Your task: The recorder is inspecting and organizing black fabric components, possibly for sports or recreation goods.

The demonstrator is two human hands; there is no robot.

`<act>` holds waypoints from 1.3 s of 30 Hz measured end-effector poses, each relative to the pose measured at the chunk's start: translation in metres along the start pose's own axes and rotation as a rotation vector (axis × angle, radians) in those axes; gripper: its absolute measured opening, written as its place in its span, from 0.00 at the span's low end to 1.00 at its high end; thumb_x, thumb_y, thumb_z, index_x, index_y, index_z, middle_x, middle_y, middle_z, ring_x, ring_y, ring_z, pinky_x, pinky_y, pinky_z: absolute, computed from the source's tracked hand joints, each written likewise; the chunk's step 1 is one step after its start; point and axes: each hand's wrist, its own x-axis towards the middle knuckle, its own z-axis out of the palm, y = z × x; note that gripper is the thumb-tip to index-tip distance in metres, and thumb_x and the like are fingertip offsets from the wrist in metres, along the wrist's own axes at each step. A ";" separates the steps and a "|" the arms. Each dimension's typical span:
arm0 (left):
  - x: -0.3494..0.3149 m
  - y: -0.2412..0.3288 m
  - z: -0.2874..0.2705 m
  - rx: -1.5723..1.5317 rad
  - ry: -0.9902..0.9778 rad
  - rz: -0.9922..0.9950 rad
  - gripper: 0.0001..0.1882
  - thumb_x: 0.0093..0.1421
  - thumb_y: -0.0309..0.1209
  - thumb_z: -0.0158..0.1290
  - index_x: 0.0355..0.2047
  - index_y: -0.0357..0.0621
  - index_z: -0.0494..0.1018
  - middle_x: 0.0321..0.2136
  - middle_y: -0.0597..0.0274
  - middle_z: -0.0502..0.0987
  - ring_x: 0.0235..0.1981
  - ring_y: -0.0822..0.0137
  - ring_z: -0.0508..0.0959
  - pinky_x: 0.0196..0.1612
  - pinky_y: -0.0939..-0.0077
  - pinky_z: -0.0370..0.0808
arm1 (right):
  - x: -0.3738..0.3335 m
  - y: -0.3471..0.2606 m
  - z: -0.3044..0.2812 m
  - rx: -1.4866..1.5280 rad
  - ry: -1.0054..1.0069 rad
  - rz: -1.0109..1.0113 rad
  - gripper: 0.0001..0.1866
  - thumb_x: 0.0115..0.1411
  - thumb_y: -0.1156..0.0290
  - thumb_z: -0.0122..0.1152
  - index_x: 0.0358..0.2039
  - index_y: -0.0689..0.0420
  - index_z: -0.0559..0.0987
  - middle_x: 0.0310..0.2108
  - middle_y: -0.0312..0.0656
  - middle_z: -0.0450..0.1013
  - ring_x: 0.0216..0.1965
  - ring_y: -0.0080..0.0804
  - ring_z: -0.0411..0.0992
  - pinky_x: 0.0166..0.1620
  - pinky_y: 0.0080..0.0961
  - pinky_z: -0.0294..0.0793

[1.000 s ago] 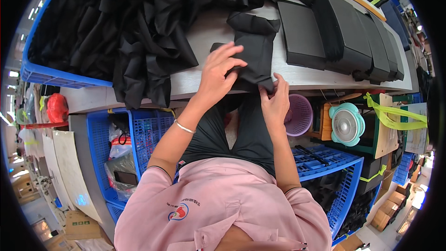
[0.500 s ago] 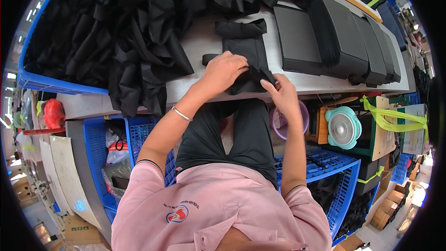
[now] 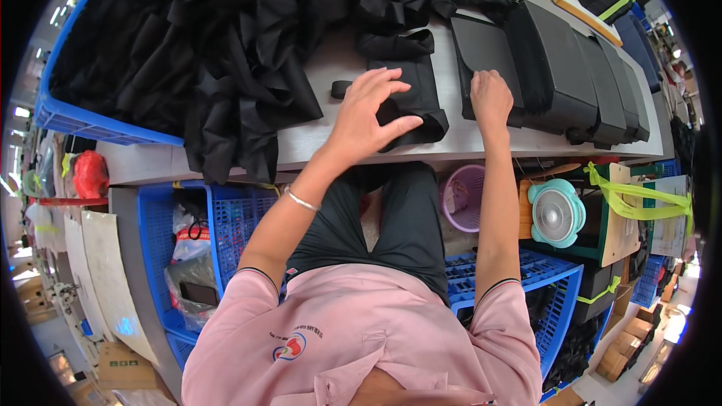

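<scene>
My left hand (image 3: pixel 366 111) is open, its fingers spread over a black fabric piece (image 3: pixel 423 81) lying on the table in front of me. The fabric has a folded band at its far end and a raised, loose near edge. To its right, my right hand (image 3: pixel 492 99) is closed on the near-left part of a thin black panel (image 3: pixel 485 41), the top one of the leftmost stack. That panel looks slightly bent up along its left side. My right fingertips are partly hidden.
A heap of black fabric pieces (image 3: pixel 256 45) spills from a blue crate (image 3: pixel 105 128) at the left. More stacked black panels (image 3: pixel 560 68) stand to the right on the pale table (image 3: pixel 308 139). Below are a purple basket (image 3: pixel 462 199), a turquoise fan (image 3: pixel 558 213) and blue crates (image 3: pixel 526 267).
My right hand has left the fabric's near edge and moved right to the panel stack. My left hand has let go of the fabric and spread its fingers.
</scene>
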 end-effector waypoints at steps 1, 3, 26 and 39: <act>-0.005 0.010 -0.002 -0.039 0.044 0.031 0.26 0.51 0.42 0.68 0.48 0.43 0.76 0.55 0.54 0.74 0.61 0.48 0.68 0.64 0.57 0.63 | 0.001 -0.001 -0.005 -0.031 0.054 -0.031 0.10 0.60 0.67 0.61 0.24 0.59 0.76 0.26 0.40 0.70 0.30 0.40 0.74 0.33 0.34 0.77; -0.021 0.030 -0.003 -0.215 -0.001 0.058 0.20 0.55 0.34 0.64 0.47 0.42 0.77 0.57 0.55 0.73 0.60 0.54 0.71 0.62 0.62 0.66 | -0.004 -0.009 -0.020 -0.096 0.164 -0.102 0.10 0.60 0.68 0.60 0.23 0.57 0.76 0.26 0.40 0.70 0.29 0.38 0.74 0.32 0.33 0.77; -0.164 0.079 0.127 -2.211 -0.692 -0.993 0.56 0.47 0.75 0.50 0.67 0.50 0.59 0.61 0.52 0.68 0.63 0.48 0.68 0.64 0.53 0.67 | -0.261 -0.042 -0.208 1.311 -0.689 0.386 0.09 0.68 0.73 0.51 0.35 0.66 0.75 0.55 0.49 0.74 0.44 0.23 0.70 0.48 0.20 0.68; -0.117 0.081 0.056 -1.714 -0.125 -0.943 0.26 0.58 0.26 0.58 0.57 0.35 0.68 0.47 0.50 0.78 0.46 0.57 0.82 0.51 0.62 0.80 | -0.248 -0.056 -0.198 0.758 -0.205 0.235 0.24 0.59 0.69 0.66 0.54 0.62 0.70 0.44 0.50 0.77 0.43 0.34 0.76 0.46 0.28 0.74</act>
